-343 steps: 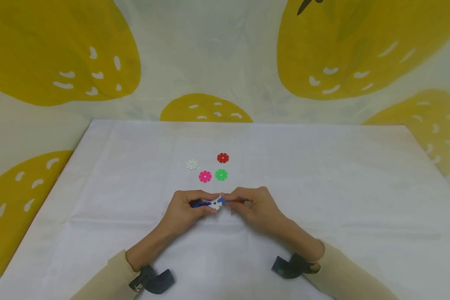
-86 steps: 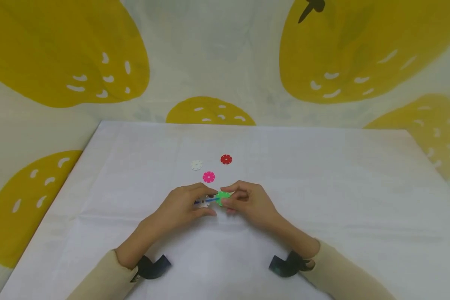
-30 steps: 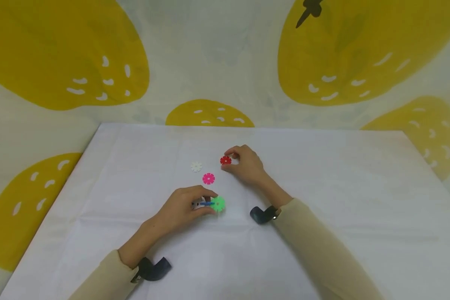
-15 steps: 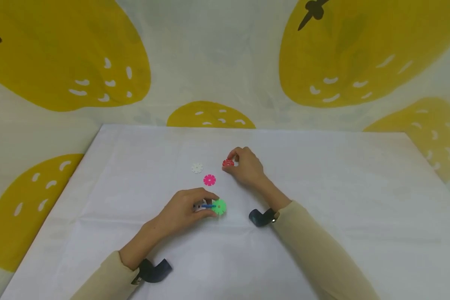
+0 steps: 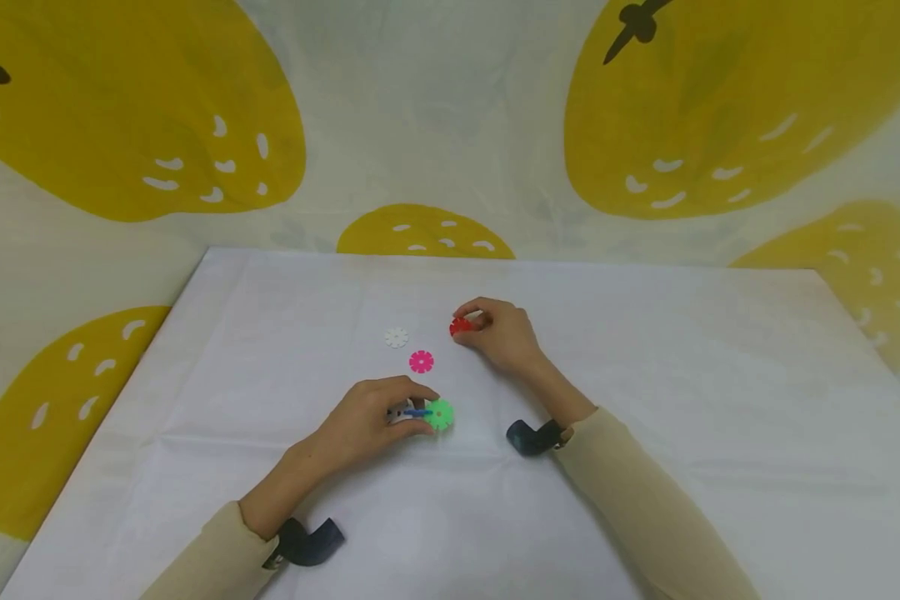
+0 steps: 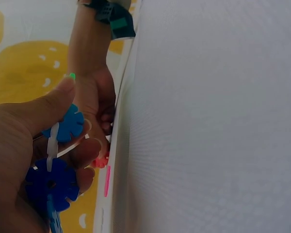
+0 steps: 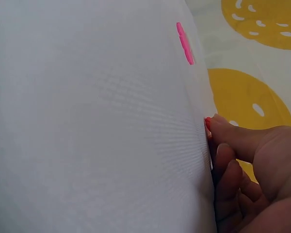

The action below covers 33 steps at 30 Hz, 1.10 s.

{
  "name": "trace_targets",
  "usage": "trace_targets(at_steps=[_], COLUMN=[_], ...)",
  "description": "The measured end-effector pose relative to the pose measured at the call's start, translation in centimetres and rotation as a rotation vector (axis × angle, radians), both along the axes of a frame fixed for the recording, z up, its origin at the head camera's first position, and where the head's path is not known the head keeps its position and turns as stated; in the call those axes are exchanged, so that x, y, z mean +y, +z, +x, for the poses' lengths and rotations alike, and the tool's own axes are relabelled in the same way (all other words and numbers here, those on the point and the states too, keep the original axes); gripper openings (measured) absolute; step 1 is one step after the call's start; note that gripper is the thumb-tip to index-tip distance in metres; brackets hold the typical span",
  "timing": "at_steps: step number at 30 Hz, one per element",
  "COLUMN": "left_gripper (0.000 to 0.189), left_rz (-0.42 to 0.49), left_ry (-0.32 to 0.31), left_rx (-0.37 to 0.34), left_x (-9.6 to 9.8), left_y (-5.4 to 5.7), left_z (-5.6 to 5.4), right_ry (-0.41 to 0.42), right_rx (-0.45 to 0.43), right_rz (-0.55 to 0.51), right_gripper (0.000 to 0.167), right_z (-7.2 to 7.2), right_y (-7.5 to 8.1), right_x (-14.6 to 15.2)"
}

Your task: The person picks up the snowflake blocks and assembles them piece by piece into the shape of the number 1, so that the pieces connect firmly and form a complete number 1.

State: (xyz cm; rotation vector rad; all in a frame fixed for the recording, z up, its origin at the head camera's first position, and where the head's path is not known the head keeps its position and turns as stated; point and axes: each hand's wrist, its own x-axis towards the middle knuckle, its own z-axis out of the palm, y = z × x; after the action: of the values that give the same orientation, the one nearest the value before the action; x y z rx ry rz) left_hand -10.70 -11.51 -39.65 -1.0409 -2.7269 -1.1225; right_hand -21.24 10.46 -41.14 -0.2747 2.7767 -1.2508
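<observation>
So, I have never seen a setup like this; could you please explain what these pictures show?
There is no robot: a person works with two bare hands. The head picture comes from a camera on the head, looking forward and down. The other two come from wrist cameras, so the table appears sideways there.

The left hand holds slotted discs joined together: a green disc sticks out, and the left wrist view shows a light blue disc, a white disc edge-on and a dark blue disc. The right hand pinches a red disc.

A pink disc and a loose white disc lie apart on the white-covered table. Behind is a pale backdrop with large yellow shapes.
</observation>
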Motion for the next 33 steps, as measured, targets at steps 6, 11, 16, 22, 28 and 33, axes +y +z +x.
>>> trace_targets(at_steps=[6,11,16,22,28,33], left_gripper=[0.036,0.037,0.037,0.037,0.037,0.037], left_rz=[0.006,0.012,0.017,0.023,0.019,0.021], left_ry=[0.003,0.007,0.014,0.029,0.043,0.052], left_rx=[0.003,0.025,0.032,0.029,0.025,0.021], left_x=[0.0,-0.1,-0.2,-0.1,-0.1,-0.1], left_y=[0.0,0.1,0.1,0.2,0.3,0.3], left_z=[0.0,0.0,0.0,-0.1,-0.3,-0.2], right_ry=[0.003,0.051,0.128,0.171,0.167,0.179], right_rx=[-0.060,-0.102,-0.099,-0.108,-0.177,-0.270], right_rz=[-0.089,-0.207,-0.269,-0.283,-0.322,-0.384], right_gripper=[0.029,0.031,0.033,0.036,0.041,0.041], right_z=[0.3,1.4,2.8,5.1,7.4,9.2], right_y=[0.2,0.7,1.1,1.7,2.1,2.9], right_x=[0.5,1.1,1.7,2.8,4.1,4.0])
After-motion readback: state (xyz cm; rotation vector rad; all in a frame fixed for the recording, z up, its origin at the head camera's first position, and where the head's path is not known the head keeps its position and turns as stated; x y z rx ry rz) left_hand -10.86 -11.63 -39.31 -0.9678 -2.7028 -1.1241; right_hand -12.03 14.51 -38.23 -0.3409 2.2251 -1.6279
